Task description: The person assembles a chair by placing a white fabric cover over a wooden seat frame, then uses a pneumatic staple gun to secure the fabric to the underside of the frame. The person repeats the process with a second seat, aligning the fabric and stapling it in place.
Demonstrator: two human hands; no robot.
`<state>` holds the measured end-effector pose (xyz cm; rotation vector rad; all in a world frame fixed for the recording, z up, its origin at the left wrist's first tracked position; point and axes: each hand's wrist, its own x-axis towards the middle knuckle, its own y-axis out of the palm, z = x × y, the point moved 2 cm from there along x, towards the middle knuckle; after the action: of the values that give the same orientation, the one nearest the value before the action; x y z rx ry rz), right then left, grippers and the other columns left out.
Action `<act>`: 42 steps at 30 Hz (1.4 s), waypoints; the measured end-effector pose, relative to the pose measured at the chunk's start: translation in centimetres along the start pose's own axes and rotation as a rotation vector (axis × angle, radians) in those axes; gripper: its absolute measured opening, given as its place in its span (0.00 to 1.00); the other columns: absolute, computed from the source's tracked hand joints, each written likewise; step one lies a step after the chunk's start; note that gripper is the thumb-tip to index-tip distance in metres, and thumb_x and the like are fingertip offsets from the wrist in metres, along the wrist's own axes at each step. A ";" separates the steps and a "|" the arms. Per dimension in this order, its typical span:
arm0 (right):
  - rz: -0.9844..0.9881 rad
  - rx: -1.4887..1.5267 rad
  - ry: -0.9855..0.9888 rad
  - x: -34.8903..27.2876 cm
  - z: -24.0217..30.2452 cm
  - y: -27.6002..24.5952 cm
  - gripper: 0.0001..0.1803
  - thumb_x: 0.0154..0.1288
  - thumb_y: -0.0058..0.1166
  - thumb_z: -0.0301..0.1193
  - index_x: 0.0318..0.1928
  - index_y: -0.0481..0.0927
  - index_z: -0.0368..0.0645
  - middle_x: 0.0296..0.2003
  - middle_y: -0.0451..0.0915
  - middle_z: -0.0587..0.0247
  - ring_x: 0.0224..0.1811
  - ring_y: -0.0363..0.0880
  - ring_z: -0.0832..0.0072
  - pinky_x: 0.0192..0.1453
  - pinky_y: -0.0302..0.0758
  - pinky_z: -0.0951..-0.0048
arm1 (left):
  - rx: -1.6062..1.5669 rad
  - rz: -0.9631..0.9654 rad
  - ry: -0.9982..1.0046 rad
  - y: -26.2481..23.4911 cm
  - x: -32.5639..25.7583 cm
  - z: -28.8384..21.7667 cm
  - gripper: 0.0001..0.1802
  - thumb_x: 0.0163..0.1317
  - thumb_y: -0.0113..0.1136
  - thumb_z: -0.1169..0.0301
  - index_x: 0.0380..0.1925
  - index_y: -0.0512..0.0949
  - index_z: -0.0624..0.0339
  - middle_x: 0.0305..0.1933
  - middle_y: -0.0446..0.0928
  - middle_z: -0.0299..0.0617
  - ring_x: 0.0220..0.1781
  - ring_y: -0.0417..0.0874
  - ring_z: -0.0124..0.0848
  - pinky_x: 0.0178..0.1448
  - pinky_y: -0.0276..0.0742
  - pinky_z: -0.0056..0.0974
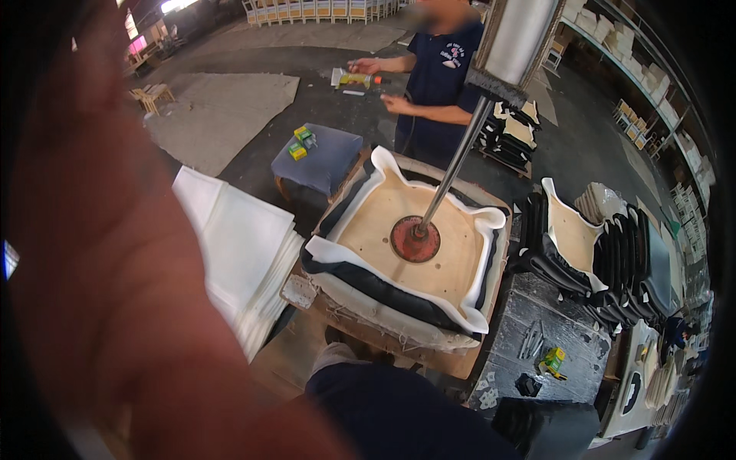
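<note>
At nine o'clock, my left arm (115, 253) fills the view, blurred; its grip I cannot tell. Right hand out of sight. Stack of white sheets (245, 245) beside it. Centre: seat board (399, 238) wrapped in white foam and black cover, pinned under the red press disc (415, 239). At three o'clock, stacked seats (590, 261).

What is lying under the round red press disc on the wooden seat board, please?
The red disc presses on a wooden seat board. White foam and dark fabric fold out beneath the board's edges. Whatever lies directly under the board is covered.
</note>
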<state>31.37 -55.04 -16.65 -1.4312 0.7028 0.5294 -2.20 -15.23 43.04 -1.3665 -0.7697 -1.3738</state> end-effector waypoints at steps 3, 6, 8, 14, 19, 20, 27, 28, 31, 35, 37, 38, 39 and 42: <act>0.027 0.141 -0.113 -1.6 -3.5 -1.0 0.44 0.56 0.82 0.61 0.62 0.87 0.42 0.59 0.89 0.45 0.65 0.86 0.49 0.63 0.81 0.50 | 0.269 0.096 -0.382 3.9 -8.2 6.7 0.33 0.73 0.71 0.63 0.75 0.77 0.60 0.75 0.79 0.53 0.78 0.78 0.49 0.83 0.68 0.55; 0.024 0.294 -0.084 -1.4 -3.4 0.0 0.40 0.58 0.83 0.56 0.61 0.87 0.41 0.55 0.89 0.47 0.59 0.87 0.52 0.61 0.80 0.48 | 0.324 0.446 -0.833 7.4 -24.2 9.8 0.29 0.72 0.73 0.62 0.70 0.81 0.57 0.71 0.82 0.52 0.75 0.80 0.52 0.82 0.69 0.58; 0.032 0.358 -0.008 -2.5 -2.0 0.8 0.36 0.60 0.82 0.50 0.60 0.87 0.39 0.51 0.90 0.50 0.53 0.88 0.53 0.58 0.81 0.48 | 0.150 0.865 -0.965 10.1 -33.2 7.8 0.31 0.71 0.72 0.64 0.74 0.78 0.51 0.75 0.79 0.46 0.82 0.72 0.51 0.87 0.59 0.60; -0.191 0.765 0.051 -9.8 -1.6 0.7 0.32 0.66 0.79 0.40 0.66 0.85 0.40 0.57 0.91 0.51 0.55 0.91 0.61 0.63 0.84 0.53 | 0.158 1.117 -0.761 14.2 -44.6 2.0 0.30 0.79 0.58 0.48 0.73 0.79 0.49 0.82 0.71 0.47 0.87 0.64 0.54 0.88 0.53 0.66; -0.609 1.112 0.004 -11.7 -5.0 -2.3 0.23 0.68 0.78 0.36 0.57 0.87 0.38 0.42 0.90 0.58 0.29 0.86 0.66 0.30 0.80 0.58 | 0.059 0.996 -0.839 15.5 -45.2 2.1 0.28 0.79 0.57 0.49 0.71 0.81 0.49 0.83 0.70 0.48 0.87 0.64 0.54 0.88 0.53 0.67; -0.612 1.240 -0.033 -12.4 -4.4 -2.2 0.21 0.69 0.77 0.35 0.56 0.87 0.37 0.40 0.89 0.59 0.23 0.84 0.68 0.24 0.77 0.60 | 0.057 0.984 -0.828 15.3 -45.1 2.4 0.28 0.79 0.58 0.50 0.71 0.81 0.49 0.83 0.70 0.48 0.87 0.64 0.54 0.88 0.53 0.67; -0.568 1.278 -0.493 -20.2 5.5 -7.2 0.13 0.71 0.72 0.27 0.51 0.86 0.35 0.33 0.85 0.63 0.22 0.76 0.79 0.24 0.72 0.72 | 0.105 0.912 -0.807 13.7 -46.3 2.6 0.27 0.77 0.60 0.50 0.67 0.84 0.51 0.81 0.73 0.48 0.85 0.67 0.55 0.85 0.57 0.70; -0.594 1.240 -0.591 -20.9 6.4 -7.5 0.13 0.71 0.73 0.26 0.51 0.86 0.35 0.34 0.85 0.64 0.22 0.76 0.78 0.24 0.73 0.70 | 0.081 0.893 -0.801 14.2 -46.2 2.5 0.27 0.77 0.60 0.50 0.67 0.85 0.51 0.81 0.73 0.48 0.85 0.68 0.55 0.85 0.57 0.71; -0.399 1.116 -0.634 -22.2 11.7 -6.1 0.12 0.70 0.74 0.25 0.50 0.87 0.36 0.34 0.86 0.67 0.25 0.80 0.78 0.26 0.75 0.70 | 0.052 0.899 -0.809 14.2 -46.1 2.3 0.27 0.78 0.58 0.49 0.67 0.85 0.51 0.81 0.73 0.50 0.84 0.69 0.56 0.85 0.57 0.71; -0.152 1.140 -0.717 -23.3 19.4 -2.8 0.10 0.69 0.75 0.25 0.46 0.87 0.37 0.32 0.86 0.66 0.24 0.82 0.77 0.26 0.77 0.70 | 0.081 0.840 -0.786 14.2 -45.8 2.6 0.25 0.76 0.61 0.51 0.64 0.87 0.51 0.80 0.74 0.50 0.84 0.69 0.57 0.84 0.58 0.70; -0.010 1.174 -0.724 -23.7 22.0 -1.5 0.10 0.69 0.76 0.26 0.44 0.87 0.36 0.30 0.86 0.66 0.22 0.81 0.76 0.25 0.76 0.69 | 0.083 0.839 -0.792 14.1 -45.9 2.6 0.25 0.76 0.62 0.50 0.64 0.87 0.51 0.80 0.75 0.50 0.83 0.70 0.57 0.84 0.59 0.71; -0.020 1.111 -0.699 -23.7 23.0 -1.1 0.10 0.69 0.77 0.27 0.41 0.87 0.36 0.27 0.85 0.67 0.21 0.81 0.76 0.25 0.76 0.69 | 0.082 0.836 -0.795 14.1 -45.8 2.6 0.25 0.76 0.62 0.50 0.64 0.87 0.51 0.80 0.75 0.50 0.83 0.70 0.57 0.84 0.59 0.71; -0.011 1.046 -0.715 -23.8 23.7 -0.8 0.09 0.70 0.76 0.27 0.41 0.87 0.37 0.27 0.85 0.67 0.20 0.81 0.75 0.24 0.76 0.69 | 0.083 0.845 -0.802 14.1 -45.8 2.7 0.25 0.76 0.62 0.50 0.64 0.86 0.51 0.80 0.75 0.50 0.82 0.71 0.58 0.83 0.59 0.71; -0.023 0.953 -0.691 -24.1 24.9 -0.3 0.11 0.69 0.77 0.30 0.41 0.87 0.37 0.26 0.84 0.67 0.18 0.80 0.75 0.22 0.74 0.70 | 0.040 0.890 -0.823 14.1 -45.9 2.6 0.28 0.79 0.57 0.48 0.68 0.84 0.51 0.82 0.72 0.52 0.85 0.67 0.60 0.85 0.57 0.73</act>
<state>17.78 -28.39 0.78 -0.3146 0.2858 0.5187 5.02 -7.12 -3.80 -1.9234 -0.5490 -0.0753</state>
